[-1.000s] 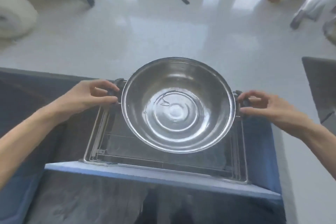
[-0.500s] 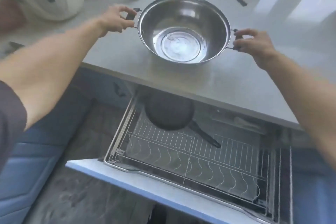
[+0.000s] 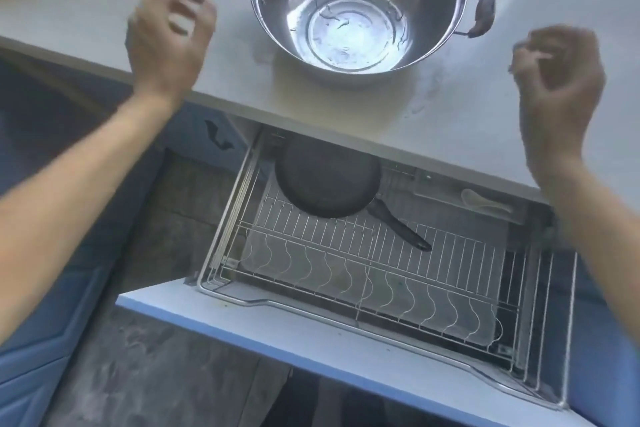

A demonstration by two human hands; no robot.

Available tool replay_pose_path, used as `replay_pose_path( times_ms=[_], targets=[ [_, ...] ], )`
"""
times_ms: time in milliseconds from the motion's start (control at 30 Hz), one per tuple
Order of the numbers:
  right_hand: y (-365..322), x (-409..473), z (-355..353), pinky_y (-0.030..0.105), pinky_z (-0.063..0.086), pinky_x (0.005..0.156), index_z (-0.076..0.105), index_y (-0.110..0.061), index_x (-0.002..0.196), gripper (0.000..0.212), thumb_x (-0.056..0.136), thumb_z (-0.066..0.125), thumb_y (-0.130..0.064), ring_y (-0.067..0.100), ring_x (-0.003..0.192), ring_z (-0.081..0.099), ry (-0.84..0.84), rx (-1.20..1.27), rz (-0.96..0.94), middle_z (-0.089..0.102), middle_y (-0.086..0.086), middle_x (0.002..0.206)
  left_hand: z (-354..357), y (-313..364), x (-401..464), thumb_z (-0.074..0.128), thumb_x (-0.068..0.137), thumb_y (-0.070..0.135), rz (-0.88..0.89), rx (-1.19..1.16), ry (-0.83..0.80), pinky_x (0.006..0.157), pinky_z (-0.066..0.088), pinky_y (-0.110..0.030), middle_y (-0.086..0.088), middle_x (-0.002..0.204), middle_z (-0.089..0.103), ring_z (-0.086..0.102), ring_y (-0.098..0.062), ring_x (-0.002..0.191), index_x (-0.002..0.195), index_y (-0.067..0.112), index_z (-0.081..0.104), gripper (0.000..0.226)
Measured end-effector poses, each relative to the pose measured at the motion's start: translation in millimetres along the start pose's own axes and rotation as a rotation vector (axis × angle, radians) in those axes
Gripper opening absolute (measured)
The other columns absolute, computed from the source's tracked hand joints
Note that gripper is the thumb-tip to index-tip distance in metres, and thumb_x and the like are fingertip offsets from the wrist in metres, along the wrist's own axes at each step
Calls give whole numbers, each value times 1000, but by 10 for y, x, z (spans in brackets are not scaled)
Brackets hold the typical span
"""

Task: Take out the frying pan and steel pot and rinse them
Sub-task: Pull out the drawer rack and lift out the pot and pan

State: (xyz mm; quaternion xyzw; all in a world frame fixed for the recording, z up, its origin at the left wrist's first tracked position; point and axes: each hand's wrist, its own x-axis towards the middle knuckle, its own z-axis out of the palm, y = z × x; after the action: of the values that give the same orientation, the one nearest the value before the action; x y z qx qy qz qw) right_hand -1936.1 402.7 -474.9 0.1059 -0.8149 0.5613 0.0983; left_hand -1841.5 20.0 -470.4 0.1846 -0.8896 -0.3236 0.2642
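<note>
L hand point(image 3: 169, 35) and R hand point(image 3: 561, 80) both raised, fingers loosely curled, empty, motion-blurred; bare forearms reach in from lower corners, well apart.

no readable text or labels

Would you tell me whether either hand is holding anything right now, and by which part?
Nothing is held: left hand and right hand are both empty, clear of the steel pot.

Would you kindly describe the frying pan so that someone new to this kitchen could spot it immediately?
Below the pale countertop, the blue-fronted drawer stands pulled open with a wire rack inside. At the rack's back left lies the frying pan: round, matte black, one long handle, unlike the shiny two-handled steel pot on the counter.
</note>
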Motion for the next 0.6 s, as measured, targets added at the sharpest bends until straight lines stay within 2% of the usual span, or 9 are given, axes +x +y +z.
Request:
replay_pose_path(
  times_ms=[33, 67, 100, 167, 233, 300, 433, 533, 600],
  targets=[
    [32, -331, -29, 34, 52, 72, 55, -37, 93, 15, 88, 63, -25, 16, 77, 62, -57, -15, -63, 65, -6, 88, 17, -34, -325, 54, 89, 41, 66, -27, -32, 67, 45, -12, 25, 87, 61, 56, 9, 75, 93, 47, 55, 7],
    [109, -655, -19, 26, 50, 71, 56, -38, 90, 14, 88, 63, -27, 12, 75, 62, -176, -51, -104, 64, -13, 84, 88, -82, -631, 56, 88, 40, 114, -41, -148, 68, 46, -13, 24, 84, 60, 55, 8, 73, 89, 45, 58, 5],
    [232, -955, 30, 17, 47, 71, 59, -38, 90, 13, 87, 64, -26, 7, 75, 63, -343, -117, -101, 64, -14, 83, 214, -152, -905, 57, 88, 40, 150, -24, -332, 72, 48, -18, 21, 90, 61, 55, 6, 76, 93, 41, 61, 7],
    [596, -1418, 188, 13, 43, 71, 64, -28, 91, 11, 84, 67, -19, 12, 80, 63, -659, -281, -8, 64, -11, 88, 529, -319, -1288, 57, 87, 42, 178, 82, -707, 87, 48, -31, 13, 119, 57, 51, 5, 99, 109, 39, 60, 22],
    [1032, -1625, 389, 18, 42, 79, 66, -21, 101, 18, 84, 68, -17, 18, 94, 62, -791, -395, 205, 63, -1, 105, 871, -563, -1402, 59, 87, 36, 88, 186, -891, 104, 38, -41, 2, 143, 42, 41, -13, 129, 121, 36, 57, 33],
    [1398, -1702, 556, 21, 37, 87, 63, -18, 113, 29, 84, 67, -18, 19, 109, 54, -819, -451, 347, 57, 4, 121, 1141, -800, -1431, 60, 88, 27, -60, 231, -890, 111, 30, -40, -7, 149, 32, 33, -24, 137, 123, 27, 56, 35],
    [1873, -1770, 851, 24, 35, 88, 58, -22, 121, 43, 80, 70, -17, 20, 115, 51, -707, -423, 431, 57, 1, 124, 1480, -1147, -1504, 58, 90, 18, -308, 210, -744, 109, 28, -30, -11, 144, 37, 38, -28, 133, 124, 23, 51, 35],
    [2125, -1858, 966, 25, 36, 88, 56, -28, 121, 46, 78, 70, -20, 19, 112, 54, -712, -441, 478, 60, -1, 123, 1652, -1320, -1549, 59, 91, 18, -323, 195, -792, 110, 26, -30, -7, 144, 41, 39, -26, 133, 132, 23, 46, 44],
    [2268, -1922, 1003, 30, 38, 90, 56, -28, 117, 40, 80, 68, -18, 23, 110, 55, -707, -473, 438, 62, 5, 119, 1738, -1439, -1511, 60, 90, 21, -289, 229, -816, 110, 33, -36, -8, 135, 53, 49, -26, 125, 133, 22, 47, 44]
  ],
)
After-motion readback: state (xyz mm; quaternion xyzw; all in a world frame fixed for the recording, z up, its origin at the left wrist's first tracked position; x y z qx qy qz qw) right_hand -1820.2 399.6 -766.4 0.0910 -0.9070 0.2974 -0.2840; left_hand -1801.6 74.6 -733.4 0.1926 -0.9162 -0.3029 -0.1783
